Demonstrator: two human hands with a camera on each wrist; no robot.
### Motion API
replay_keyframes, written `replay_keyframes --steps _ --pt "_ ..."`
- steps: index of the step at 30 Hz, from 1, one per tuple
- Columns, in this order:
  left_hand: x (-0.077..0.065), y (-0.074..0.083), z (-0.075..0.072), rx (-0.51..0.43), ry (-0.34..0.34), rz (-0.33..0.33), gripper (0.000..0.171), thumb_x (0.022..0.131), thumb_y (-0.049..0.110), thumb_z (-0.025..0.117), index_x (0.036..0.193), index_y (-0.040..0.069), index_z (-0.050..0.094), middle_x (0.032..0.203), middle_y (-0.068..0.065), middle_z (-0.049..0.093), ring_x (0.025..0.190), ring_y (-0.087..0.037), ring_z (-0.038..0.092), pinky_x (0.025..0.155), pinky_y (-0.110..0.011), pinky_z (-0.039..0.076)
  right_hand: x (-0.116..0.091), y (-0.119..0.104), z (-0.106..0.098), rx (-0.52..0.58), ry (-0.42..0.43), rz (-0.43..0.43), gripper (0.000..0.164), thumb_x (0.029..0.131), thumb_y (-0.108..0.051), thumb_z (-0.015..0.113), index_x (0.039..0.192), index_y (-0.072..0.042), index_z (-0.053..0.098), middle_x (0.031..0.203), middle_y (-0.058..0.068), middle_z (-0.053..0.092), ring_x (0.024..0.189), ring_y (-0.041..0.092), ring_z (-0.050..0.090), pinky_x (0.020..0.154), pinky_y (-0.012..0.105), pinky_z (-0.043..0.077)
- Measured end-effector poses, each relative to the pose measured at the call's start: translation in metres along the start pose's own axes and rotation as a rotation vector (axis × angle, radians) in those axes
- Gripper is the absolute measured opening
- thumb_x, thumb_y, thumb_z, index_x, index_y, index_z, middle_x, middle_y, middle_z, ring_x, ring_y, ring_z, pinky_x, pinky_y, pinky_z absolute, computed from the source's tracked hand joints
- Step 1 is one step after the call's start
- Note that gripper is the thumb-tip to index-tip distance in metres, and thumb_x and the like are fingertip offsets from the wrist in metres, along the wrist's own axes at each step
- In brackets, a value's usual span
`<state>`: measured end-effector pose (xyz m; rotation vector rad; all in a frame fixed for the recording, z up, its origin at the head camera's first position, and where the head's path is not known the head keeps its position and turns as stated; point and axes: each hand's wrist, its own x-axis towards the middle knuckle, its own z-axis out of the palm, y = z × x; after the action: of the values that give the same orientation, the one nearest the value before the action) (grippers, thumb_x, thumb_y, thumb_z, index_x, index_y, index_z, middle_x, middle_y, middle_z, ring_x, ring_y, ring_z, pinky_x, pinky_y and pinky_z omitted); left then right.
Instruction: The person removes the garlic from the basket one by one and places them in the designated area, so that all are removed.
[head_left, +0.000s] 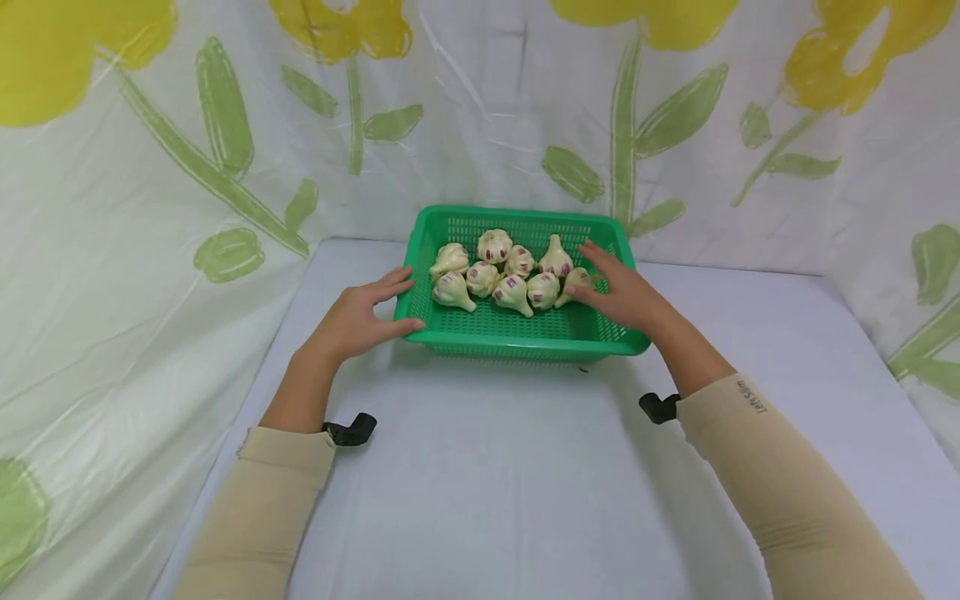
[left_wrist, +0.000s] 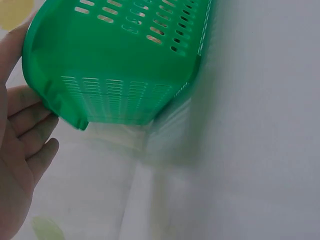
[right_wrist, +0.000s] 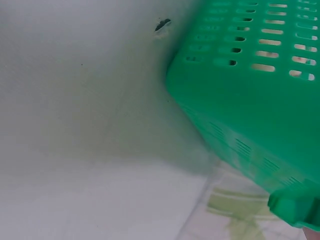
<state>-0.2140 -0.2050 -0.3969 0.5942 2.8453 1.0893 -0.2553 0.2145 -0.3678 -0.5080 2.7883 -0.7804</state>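
Several garlic bulbs (head_left: 512, 293), cream with purple patches, lie in a green plastic basket (head_left: 517, 346) on the table, mostly toward its back and middle. At the basket's left rim is my left hand (head_left: 358, 318), thumb by the front corner and fingers along the side. In the left wrist view its relaxed fingers (left_wrist: 32, 122) lie against the outside of the rim. My right hand (head_left: 626, 292) reaches over the right rim with thumb and fingers spread. Its thumb overlaps the rightmost garlic bulb (head_left: 577, 282). The right wrist view shows mainly the basket's slotted wall (right_wrist: 245, 95).
A white cloth covers the table (head_left: 480, 467). Close behind the basket hangs a white curtain (head_left: 480, 125) with yellow flowers and green leaves. A small dark scrap (right_wrist: 162, 25) lies on the cloth near the basket's front. Each wrist bears a black mount (head_left: 352, 430).
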Motion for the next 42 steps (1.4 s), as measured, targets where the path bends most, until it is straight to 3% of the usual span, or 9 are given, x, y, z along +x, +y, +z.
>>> replay_keyframes --steps 4,8,14,18,23,29,34,42 --pt "-0.002 -0.006 0.003 -0.036 0.002 -0.007 0.086 0.078 0.059 0.076 0.146 0.016 0.049 0.157 0.010 0.036 0.146 -0.022 0.035 0.114 -0.050 0.036 -0.001 -0.005 -0.006 -0.013 -0.058 0.027 0.081 0.097 -0.058 0.051 0.158 -0.015 0.022 0.165 0.010 0.014 0.150 0.039 0.015 0.115 0.066 0.020" --pt "-0.002 -0.009 0.005 -0.056 0.018 0.003 0.086 0.077 0.059 0.076 0.145 0.015 0.050 0.156 0.010 0.037 0.145 -0.020 0.035 0.114 -0.048 0.037 0.000 -0.014 -0.021 -0.051 -0.134 0.051 0.076 0.097 -0.059 0.049 0.156 -0.016 0.030 0.159 0.018 0.030 0.145 0.043 0.028 0.112 0.066 0.028" --pt "0.001 -0.008 0.002 -0.063 0.031 0.043 0.082 0.078 0.055 0.077 0.144 0.014 0.051 0.155 0.009 0.038 0.145 -0.020 0.036 0.113 -0.048 0.038 0.010 -0.033 -0.054 -0.007 -0.226 0.055 0.071 0.095 -0.061 0.051 0.150 -0.018 0.042 0.153 0.011 0.042 0.141 0.035 0.038 0.110 0.059 0.035" --pt "0.003 -0.007 0.000 -0.067 0.033 0.046 0.082 0.079 0.054 0.077 0.145 0.013 0.051 0.156 0.008 0.038 0.145 -0.021 0.036 0.113 -0.048 0.038 0.022 -0.042 -0.068 0.068 -0.238 0.041 0.067 0.094 -0.058 0.056 0.147 -0.019 0.047 0.152 0.006 0.045 0.141 0.031 0.039 0.112 0.056 0.035" --pt "0.003 -0.007 0.001 -0.080 0.020 0.025 0.085 0.077 0.055 0.078 0.145 0.014 0.050 0.156 0.010 0.038 0.145 -0.020 0.035 0.114 -0.047 0.037 0.039 -0.044 -0.067 0.188 -0.206 0.020 0.064 0.092 -0.053 0.062 0.144 -0.018 0.051 0.147 0.005 0.051 0.136 0.027 0.045 0.112 0.053 0.036" --pt "0.004 -0.008 0.007 -0.116 0.013 0.002 0.086 0.076 0.056 0.079 0.146 0.015 0.050 0.156 0.011 0.037 0.146 -0.020 0.034 0.114 -0.047 0.036 0.062 -0.038 -0.052 0.428 -0.155 0.018 0.059 0.093 -0.042 0.067 0.143 -0.015 0.051 0.144 0.008 0.054 0.129 0.021 0.053 0.110 0.047 0.041" --pt "0.002 -0.005 0.014 -0.133 -0.004 -0.008 0.086 0.077 0.057 0.077 0.146 0.014 0.049 0.156 0.012 0.036 0.146 -0.020 0.033 0.115 -0.048 0.036 0.078 -0.029 -0.039 0.706 -0.079 0.019 0.060 0.095 -0.027 0.067 0.145 -0.003 0.046 0.143 0.012 0.054 0.120 0.015 0.060 0.112 0.047 0.040" --pt "-0.001 -0.002 0.013 -0.114 0.014 0.024 0.085 0.077 0.055 0.078 0.145 0.014 0.050 0.155 0.009 0.039 0.145 -0.020 0.034 0.114 -0.047 0.037 0.093 -0.027 -0.023 1.057 -0.008 0.035 0.057 0.100 -0.018 0.059 0.149 0.000 0.037 0.135 0.008 0.057 0.133 0.029 0.050 0.115 0.047 0.035"
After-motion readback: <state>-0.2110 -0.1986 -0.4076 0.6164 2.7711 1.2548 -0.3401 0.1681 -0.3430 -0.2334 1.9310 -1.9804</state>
